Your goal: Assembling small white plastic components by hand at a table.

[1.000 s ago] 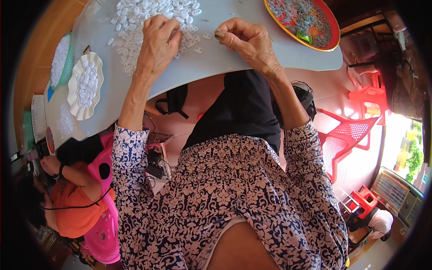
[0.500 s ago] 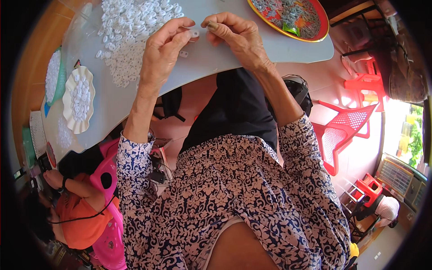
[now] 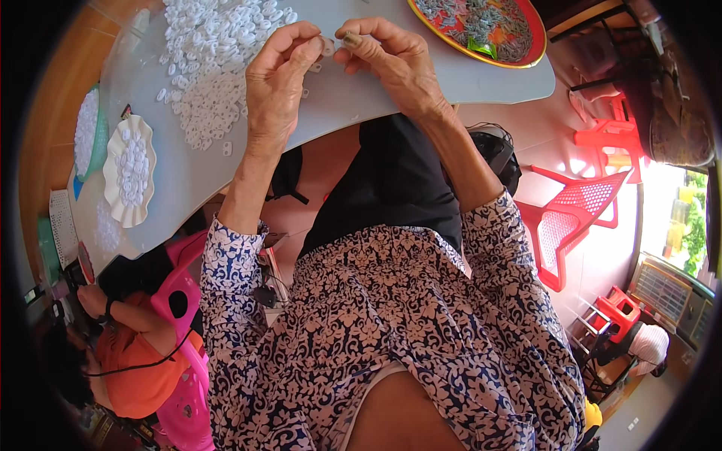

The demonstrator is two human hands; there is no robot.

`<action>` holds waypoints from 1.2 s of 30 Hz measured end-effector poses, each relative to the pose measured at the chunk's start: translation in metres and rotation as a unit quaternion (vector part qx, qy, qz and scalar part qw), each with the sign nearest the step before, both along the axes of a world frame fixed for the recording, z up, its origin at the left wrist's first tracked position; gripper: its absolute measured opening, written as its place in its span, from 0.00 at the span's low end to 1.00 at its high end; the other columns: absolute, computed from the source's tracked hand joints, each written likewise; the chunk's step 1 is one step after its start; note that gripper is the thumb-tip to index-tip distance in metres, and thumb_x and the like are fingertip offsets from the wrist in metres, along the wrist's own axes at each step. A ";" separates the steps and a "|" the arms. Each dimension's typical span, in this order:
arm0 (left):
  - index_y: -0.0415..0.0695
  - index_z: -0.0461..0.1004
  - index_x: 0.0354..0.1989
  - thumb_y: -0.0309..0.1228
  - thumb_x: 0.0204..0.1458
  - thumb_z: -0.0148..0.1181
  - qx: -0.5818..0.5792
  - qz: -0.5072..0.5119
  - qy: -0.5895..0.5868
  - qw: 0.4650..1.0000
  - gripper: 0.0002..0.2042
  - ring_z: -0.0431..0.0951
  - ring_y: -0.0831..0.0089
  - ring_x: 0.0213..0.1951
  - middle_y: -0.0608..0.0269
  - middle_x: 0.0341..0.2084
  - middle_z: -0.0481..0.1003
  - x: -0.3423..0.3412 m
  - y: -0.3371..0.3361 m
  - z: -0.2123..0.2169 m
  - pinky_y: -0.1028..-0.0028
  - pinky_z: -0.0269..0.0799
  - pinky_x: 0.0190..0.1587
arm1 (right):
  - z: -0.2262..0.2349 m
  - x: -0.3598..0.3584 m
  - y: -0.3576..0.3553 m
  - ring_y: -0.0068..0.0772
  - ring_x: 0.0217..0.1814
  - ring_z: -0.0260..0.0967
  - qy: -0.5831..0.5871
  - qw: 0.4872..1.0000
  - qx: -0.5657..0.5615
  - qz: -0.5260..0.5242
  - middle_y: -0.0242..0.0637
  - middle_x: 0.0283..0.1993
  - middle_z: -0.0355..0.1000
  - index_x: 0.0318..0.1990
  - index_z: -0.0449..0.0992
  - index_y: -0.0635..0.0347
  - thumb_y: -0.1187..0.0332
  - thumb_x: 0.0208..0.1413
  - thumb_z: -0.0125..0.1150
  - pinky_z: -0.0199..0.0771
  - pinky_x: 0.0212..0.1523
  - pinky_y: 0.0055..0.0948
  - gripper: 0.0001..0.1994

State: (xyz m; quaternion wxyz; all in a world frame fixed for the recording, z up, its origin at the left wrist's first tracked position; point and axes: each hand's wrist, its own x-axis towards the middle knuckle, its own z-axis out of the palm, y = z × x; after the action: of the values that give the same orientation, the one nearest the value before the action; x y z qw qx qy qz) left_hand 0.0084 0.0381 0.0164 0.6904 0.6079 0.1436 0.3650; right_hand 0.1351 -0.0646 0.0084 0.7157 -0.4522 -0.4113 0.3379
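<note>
I found the left hand (image 3: 277,86) pinching a small white piece (image 3: 329,46) between thumb and forefinger, at the upper middle of the frame, above the table (image 3: 481,86). The right hand (image 3: 397,71) was bent in just beside it; I could not tell whether its fingertips gripped anything. Loose white pieces (image 3: 218,37) lay at upper left, a red tray (image 3: 539,37) of grey bits at upper right. In my judgement, good handling called for a light left pinch near the edge, a steady wrist, and the right fingertips meeting the piece squarely.
</note>
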 end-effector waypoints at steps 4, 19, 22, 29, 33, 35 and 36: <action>0.39 0.73 0.40 0.25 0.54 0.56 0.089 0.052 0.022 0.994 0.07 0.73 0.82 0.35 0.67 0.29 0.75 0.001 -0.008 0.005 0.83 0.68 0.39 | 0.006 -0.002 -0.002 0.23 0.38 0.74 0.057 0.998 -0.006 0.019 0.34 0.36 0.74 0.41 0.75 0.63 0.66 0.58 0.56 0.75 0.36 0.21 0.10; 0.40 0.73 0.29 0.44 0.56 0.53 0.192 0.027 0.219 0.956 0.17 0.63 0.85 0.21 0.70 0.17 0.70 -0.006 -0.005 0.023 0.82 0.59 0.25 | -0.005 -0.001 0.001 0.18 0.36 0.71 -0.054 0.998 0.011 -0.031 0.30 0.33 0.76 0.39 0.78 0.63 0.68 0.56 0.58 0.74 0.38 0.19 0.09; 0.40 0.74 0.29 0.44 0.56 0.53 0.183 0.000 0.251 0.951 0.17 0.64 0.85 0.22 0.69 0.18 0.70 -0.008 -0.005 0.025 0.81 0.60 0.26 | -0.005 0.000 0.000 0.18 0.36 0.71 -0.068 0.997 0.008 -0.041 0.30 0.32 0.76 0.39 0.78 0.63 0.69 0.56 0.59 0.73 0.38 0.19 0.08; 0.38 0.76 0.33 0.40 0.55 0.54 -0.010 -0.074 0.140 0.987 0.15 0.70 0.81 0.26 0.66 0.20 0.73 -0.003 -0.007 0.012 0.80 0.63 0.33 | -0.003 -0.003 0.001 0.17 0.36 0.70 -0.093 0.991 0.053 -0.078 0.31 0.33 0.76 0.38 0.78 0.65 0.70 0.55 0.59 0.72 0.40 0.20 0.08; 0.36 0.75 0.35 0.35 0.56 0.53 -0.161 -0.091 0.080 0.979 0.13 0.72 0.76 0.28 0.62 0.24 0.74 0.001 -0.007 0.003 0.77 0.66 0.35 | -0.002 -0.004 0.000 0.17 0.35 0.69 -0.069 0.993 0.033 -0.089 0.31 0.32 0.76 0.38 0.78 0.65 0.71 0.55 0.59 0.71 0.39 0.19 0.07; 0.36 0.74 0.37 0.34 0.55 0.53 -0.184 -0.097 0.068 0.976 0.12 0.73 0.75 0.29 0.61 0.25 0.74 -0.001 -0.002 -0.001 0.76 0.66 0.35 | -0.002 -0.004 -0.001 0.16 0.35 0.68 -0.059 0.993 0.035 -0.097 0.30 0.32 0.76 0.38 0.78 0.65 0.71 0.55 0.60 0.71 0.38 0.18 0.07; 0.36 0.75 0.37 0.33 0.55 0.53 -0.174 -0.090 0.066 0.978 0.12 0.73 0.74 0.29 0.62 0.25 0.74 -0.002 0.000 0.001 0.75 0.66 0.36 | -0.001 -0.003 -0.003 0.15 0.34 0.68 -0.056 0.993 0.014 -0.107 0.29 0.31 0.75 0.38 0.79 0.65 0.70 0.54 0.60 0.70 0.37 0.17 0.07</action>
State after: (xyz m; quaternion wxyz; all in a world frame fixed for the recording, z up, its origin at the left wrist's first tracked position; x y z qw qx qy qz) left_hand 0.0067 0.0384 0.0176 0.8047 0.5117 0.1946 0.2296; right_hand 0.1325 -0.0671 0.0070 0.7301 -0.5015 -0.4046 0.2277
